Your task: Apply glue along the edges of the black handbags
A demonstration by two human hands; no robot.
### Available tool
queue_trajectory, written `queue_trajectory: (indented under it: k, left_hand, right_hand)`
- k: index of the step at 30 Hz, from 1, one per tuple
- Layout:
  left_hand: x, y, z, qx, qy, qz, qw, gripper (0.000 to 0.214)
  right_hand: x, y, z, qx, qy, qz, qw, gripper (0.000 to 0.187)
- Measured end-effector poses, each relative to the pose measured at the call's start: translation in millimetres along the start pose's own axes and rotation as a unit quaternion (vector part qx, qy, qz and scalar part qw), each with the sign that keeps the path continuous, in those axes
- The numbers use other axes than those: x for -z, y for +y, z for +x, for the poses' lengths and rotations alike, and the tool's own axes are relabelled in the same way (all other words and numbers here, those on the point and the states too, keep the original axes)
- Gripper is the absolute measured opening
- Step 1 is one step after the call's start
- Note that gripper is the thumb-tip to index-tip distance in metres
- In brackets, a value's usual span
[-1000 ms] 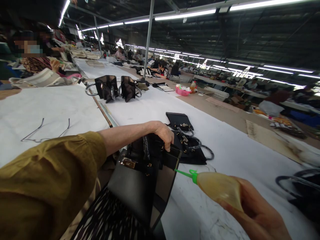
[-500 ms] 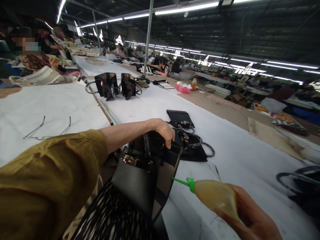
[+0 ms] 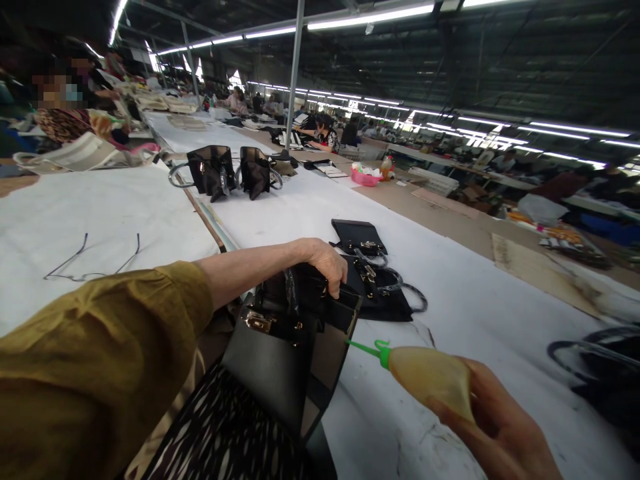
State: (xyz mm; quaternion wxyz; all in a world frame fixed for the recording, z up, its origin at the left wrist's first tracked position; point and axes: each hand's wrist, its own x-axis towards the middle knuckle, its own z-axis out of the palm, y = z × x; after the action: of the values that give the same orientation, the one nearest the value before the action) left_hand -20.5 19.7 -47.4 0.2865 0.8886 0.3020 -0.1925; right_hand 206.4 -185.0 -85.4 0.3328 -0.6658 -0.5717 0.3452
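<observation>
A black handbag [image 3: 273,370] with a gold clasp and wrapped handles leans in front of me, its side gusset [image 3: 327,353] turned to the right. My left hand [image 3: 327,263] reaches across the top and grips the bag's upper edge with bent fingers. In my right hand [image 3: 493,413] is a squeeze bottle [image 3: 430,377] of yellowish liquid with a green nozzle. The nozzle tip points left and lies close to the gusset's edge; whether it touches I cannot tell. Just beyond my left hand, more black handbags [image 3: 380,287] lie flat on the white table [image 3: 450,293].
Two black bags [image 3: 210,170] stand farther back, near a metal post [image 3: 295,73]. Eyeglasses [image 3: 83,275] rest on the left table section. A pink basket [image 3: 366,177] sits beyond, and dark bag handles [image 3: 570,360] show at right. A co-worker [image 3: 65,120] sits at far left.
The squeeze bottle in my right hand has risen slightly, its nozzle tip moving up along the gusset edge. My left hand keeps its grip on the handbag.
</observation>
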Motion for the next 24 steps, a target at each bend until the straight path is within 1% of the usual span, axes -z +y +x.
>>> queue_trajectory:
  k: [3, 6, 10, 11, 13, 15, 16, 18, 20, 24]
  left_hand:
    - [-0.8, -1.5, 0.6, -0.011, -0.015, -0.011, 1.0, 0.029]
    - [-1.1, -2.4, 0.6, -0.02, -0.019, -0.018, 0.999, 0.028]
    - [-0.6, -2.3, -0.3, -0.007, -0.008, -0.028, 1.0, 0.024]
    - [-0.5, -2.8, -0.4, -0.006, -0.007, -0.034, 0.999, 0.023]
    - [-0.3, -4.6, -0.4, -0.013, -0.008, -0.045, 0.999, 0.021]
    - [-0.3, -7.2, -0.1, -0.026, -0.007, -0.05, 0.998, 0.021]
    - [-0.3, -8.4, 0.1, -0.032, -0.006, -0.05, 0.998, 0.021]
    - [-0.6, -10.1, 0.2, -0.043, -0.001, -0.05, 0.998, 0.02]
    - [-1.1, -10.3, -0.1, -0.049, 0.006, -0.053, 0.997, 0.019]
    - [-1.5, -8.7, -1.4, -0.054, 0.008, -0.063, 0.997, 0.018]
  right_hand:
    - [-1.7, -7.4, 4.1, -0.014, 0.05, 0.007, 0.999, 0.043]
    - [-4.1, -10.0, 8.8, 0.003, 0.06, 0.016, 0.998, 0.042]
    - [-4.0, -6.8, 12.9, 0.009, 0.073, 0.028, 0.997, 0.04]
    - [-3.5, -5.7, 13.2, 0.008, 0.077, 0.03, 0.997, 0.042]
    - [-2.5, -3.7, 12.5, 0.006, 0.077, 0.035, 0.996, 0.05]
    - [-1.7, -1.6, 10.0, 0.002, 0.069, 0.028, 0.997, 0.057]
    - [-1.5, -0.3, 8.2, -0.001, 0.06, 0.019, 0.998, 0.055]
    - [-1.2, 3.2, 3.9, -0.009, 0.035, -0.003, 0.999, 0.046]
    - [-0.7, 8.6, 0.2, -0.003, 0.005, -0.023, 1.0, 0.041]
    - [-0.5, 20.5, -2.3, 0.017, -0.027, -0.054, 0.998, 0.043]
